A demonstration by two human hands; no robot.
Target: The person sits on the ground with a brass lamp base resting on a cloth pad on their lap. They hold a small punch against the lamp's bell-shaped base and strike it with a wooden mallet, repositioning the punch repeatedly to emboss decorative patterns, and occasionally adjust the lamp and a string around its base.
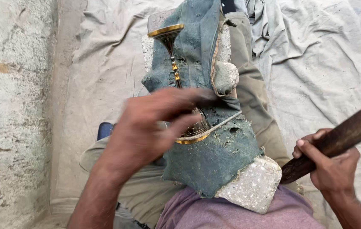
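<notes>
A glass goblet (173,51) with gold rims and a gold-beaded stem lies on its side on a worn blue-green cloth (214,157). The cloth covers a pale stone block (254,188) resting on my lap. My left hand (151,127) covers the goblet's bowl, fingers curled over it, and looks motion-blurred. Only the bowl's gold rim shows under the palm. My right hand (331,163) is at the right, closed around a dark wooden stick (350,131) that slants up to the frame's right edge, apart from the goblet.
My legs in olive trousers (252,97) stretch forward over a crumpled beige sheet (316,63) on the ground. A rough plastered wall (11,114) runs along the left. A small blue object (104,129) peeks out beside my left knee.
</notes>
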